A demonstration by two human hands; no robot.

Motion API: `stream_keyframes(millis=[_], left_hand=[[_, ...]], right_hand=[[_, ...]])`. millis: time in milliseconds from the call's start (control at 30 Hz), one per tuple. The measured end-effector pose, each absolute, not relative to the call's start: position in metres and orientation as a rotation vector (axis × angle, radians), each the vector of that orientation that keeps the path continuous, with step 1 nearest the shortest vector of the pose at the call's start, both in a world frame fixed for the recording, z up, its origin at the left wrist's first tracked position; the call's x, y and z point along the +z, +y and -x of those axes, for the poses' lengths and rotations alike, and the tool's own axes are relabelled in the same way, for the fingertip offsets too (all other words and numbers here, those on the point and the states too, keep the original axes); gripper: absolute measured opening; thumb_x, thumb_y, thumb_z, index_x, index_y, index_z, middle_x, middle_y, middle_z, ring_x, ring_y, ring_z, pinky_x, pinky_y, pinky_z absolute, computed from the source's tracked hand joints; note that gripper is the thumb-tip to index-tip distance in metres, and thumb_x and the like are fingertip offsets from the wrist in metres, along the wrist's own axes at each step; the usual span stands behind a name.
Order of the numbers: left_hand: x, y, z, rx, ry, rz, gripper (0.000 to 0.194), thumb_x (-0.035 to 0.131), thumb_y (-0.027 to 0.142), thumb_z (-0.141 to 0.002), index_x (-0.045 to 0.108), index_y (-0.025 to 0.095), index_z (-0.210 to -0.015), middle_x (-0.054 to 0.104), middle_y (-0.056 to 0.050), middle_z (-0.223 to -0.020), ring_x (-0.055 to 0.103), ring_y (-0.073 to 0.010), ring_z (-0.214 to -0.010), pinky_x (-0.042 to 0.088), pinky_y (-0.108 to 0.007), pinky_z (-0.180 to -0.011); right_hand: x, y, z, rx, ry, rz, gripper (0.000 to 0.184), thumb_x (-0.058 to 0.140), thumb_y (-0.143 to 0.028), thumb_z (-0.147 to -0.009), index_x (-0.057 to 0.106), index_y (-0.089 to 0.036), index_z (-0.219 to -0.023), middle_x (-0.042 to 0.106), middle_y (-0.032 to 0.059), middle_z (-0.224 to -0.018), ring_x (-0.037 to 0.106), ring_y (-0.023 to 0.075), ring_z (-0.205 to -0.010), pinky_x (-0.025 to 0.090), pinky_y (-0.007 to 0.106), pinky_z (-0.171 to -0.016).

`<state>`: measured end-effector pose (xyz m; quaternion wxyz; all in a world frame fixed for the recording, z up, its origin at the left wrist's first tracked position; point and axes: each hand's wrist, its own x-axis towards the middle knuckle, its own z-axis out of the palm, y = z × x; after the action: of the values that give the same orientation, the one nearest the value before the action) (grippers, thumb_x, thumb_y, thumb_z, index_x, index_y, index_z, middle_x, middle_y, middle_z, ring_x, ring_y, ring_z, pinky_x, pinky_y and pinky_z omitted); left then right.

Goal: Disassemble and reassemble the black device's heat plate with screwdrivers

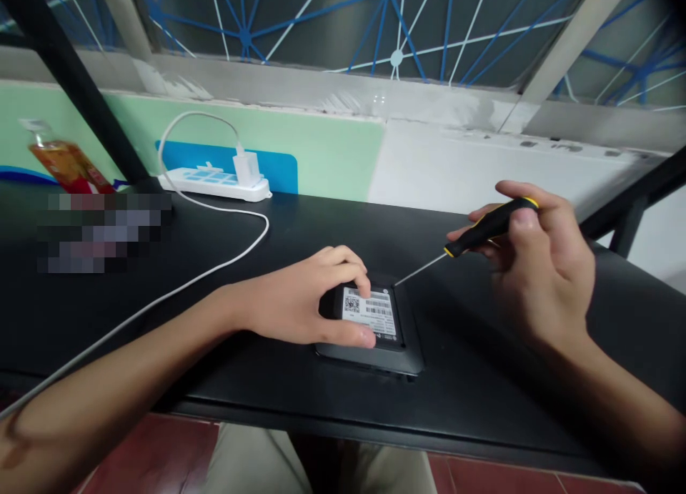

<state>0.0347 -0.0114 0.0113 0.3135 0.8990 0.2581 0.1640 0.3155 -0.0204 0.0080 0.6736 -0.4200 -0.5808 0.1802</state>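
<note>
My right hand (554, 287) is closed around the black and yellow handle of a screwdriver (482, 229). The thin metal shaft slants down to the left, and its tip meets the far right corner of a flat black device (369, 357). Whether a screw sits under the tip is too small to make out. This device lies on the table with a white label (381, 314) facing up, printed with a QR code and barcodes. My left hand (294, 297) grips it from the left, thumb and fingers bent over the labelled face, hiding its left side.
A white power strip (214, 184) with a plugged-in charger (247, 168) stands along the wall. From it a white cable (236, 257) loops across the black table (214, 351) to the left. A bottle (67, 158) and a blurred-out patch are at the left.
</note>
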Motion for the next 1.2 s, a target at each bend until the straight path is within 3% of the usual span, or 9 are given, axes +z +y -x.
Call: stream_keyframes(millis=[233, 333, 433, 500, 667, 767, 900, 1067, 1200], left_hand=[[0.003, -0.013, -0.036, 0.430, 0.671, -2.436, 0.054, 0.083, 0.054, -0.081, 0.059, 0.024, -0.119, 0.050, -0.012, -0.143, 0.047, -0.0334, -0.135, 0.045, -0.054, -0.113], [0.000, -0.012, -0.036, 0.443, 0.665, -2.472, 0.060, 0.084, 0.055, -0.080, 0.058, 0.024, -0.124, 0.049, -0.014, -0.144, 0.047, -0.0345, -0.136, 0.045, -0.056, -0.113], [-0.002, -0.012, -0.036, 0.443, 0.652, -2.491, 0.063, 0.083, 0.056, -0.079, 0.057, 0.023, -0.126, 0.049, -0.015, -0.145, 0.048, -0.0358, -0.135, 0.046, -0.058, -0.112], [-0.003, -0.012, -0.037, 0.455, 0.641, -2.500, 0.064, 0.084, 0.056, -0.078, 0.058, 0.022, -0.126, 0.049, -0.015, -0.144, 0.049, -0.0359, -0.134, 0.047, -0.057, -0.111], [-0.004, -0.012, -0.038, 0.479, 0.628, -2.516, 0.062, 0.082, 0.056, -0.080, 0.059, 0.021, -0.125, 0.050, -0.016, -0.143, 0.051, -0.0345, -0.131, 0.047, -0.057, -0.111], [-0.005, -0.013, -0.038, 0.478, 0.635, -2.524, 0.062, 0.082, 0.057, -0.080, 0.059, 0.021, -0.125, 0.050, -0.016, -0.144, 0.052, -0.0341, -0.129, 0.048, -0.056, -0.110], [-0.005, -0.015, -0.037, 0.471, 0.645, -2.534, 0.064, 0.082, 0.059, -0.079, 0.059, 0.022, -0.126, 0.050, -0.015, -0.144, 0.052, -0.0350, -0.127, 0.048, -0.058, -0.110], [-0.005, -0.015, -0.037, 0.447, 0.648, -2.529, 0.075, 0.085, 0.062, -0.074, 0.057, 0.022, -0.131, 0.048, -0.016, -0.147, 0.051, -0.0369, -0.131, 0.048, -0.058, -0.111], [-0.007, -0.014, -0.037, 0.443, 0.632, -2.552, 0.084, 0.086, 0.066, -0.069, 0.056, 0.022, -0.135, 0.047, -0.017, -0.148, 0.051, -0.0389, -0.132, 0.047, -0.060, -0.112]], right_hand=[[0.006, -0.022, -0.313, 0.458, -1.245, 0.993, 0.039, 0.063, -0.032, -0.096, 0.065, -0.022, -0.134, 0.076, 0.0073, -0.120, 0.081, 0.0175, -0.093, 0.066, 0.031, -0.081], [0.006, -0.021, -0.313, 0.386, -1.307, 1.003, 0.046, 0.070, -0.036, -0.092, 0.061, -0.024, -0.136, 0.075, 0.0046, -0.111, 0.080, 0.0162, -0.085, 0.066, 0.033, -0.080], [0.005, -0.020, -0.315, 0.219, -1.344, 1.092, 0.042, 0.073, -0.039, -0.090, 0.064, -0.023, -0.127, 0.068, -0.0022, -0.085, 0.070, 0.0114, -0.065, 0.062, 0.029, -0.067], [0.004, -0.020, -0.318, 0.172, -1.343, 1.149, 0.039, 0.069, -0.043, -0.093, 0.066, -0.023, -0.126, 0.066, -0.0030, -0.079, 0.066, 0.0111, -0.063, 0.060, 0.028, -0.063], [-0.001, -0.020, -0.317, 0.482, -1.251, 1.003, 0.043, 0.063, -0.042, -0.096, 0.064, -0.030, -0.138, 0.072, 0.0038, -0.120, 0.080, 0.0178, -0.094, 0.067, 0.034, -0.081], [-0.003, -0.019, -0.316, 0.497, -1.250, 0.991, 0.049, 0.068, -0.037, -0.094, 0.062, -0.033, -0.142, 0.072, 0.0044, -0.131, 0.079, 0.0191, -0.104, 0.068, 0.036, -0.087], [-0.004, -0.017, -0.320, 0.383, -1.296, 1.015, 0.051, 0.074, -0.036, -0.090, 0.062, -0.034, -0.140, 0.076, 0.0012, -0.114, 0.080, 0.0133, -0.088, 0.066, 0.031, -0.086], [-0.006, -0.015, -0.328, 0.147, -1.329, 1.156, 0.041, 0.077, -0.040, -0.086, 0.071, -0.031, -0.125, 0.063, -0.0053, -0.076, 0.056, 0.0059, -0.056, 0.048, 0.018, -0.052], [-0.008, -0.016, -0.328, 0.335, -1.285, 1.146, 0.043, 0.065, -0.047, -0.094, 0.066, -0.036, -0.135, 0.072, 0.0005, -0.107, 0.075, 0.0134, -0.080, 0.061, 0.029, -0.073]])
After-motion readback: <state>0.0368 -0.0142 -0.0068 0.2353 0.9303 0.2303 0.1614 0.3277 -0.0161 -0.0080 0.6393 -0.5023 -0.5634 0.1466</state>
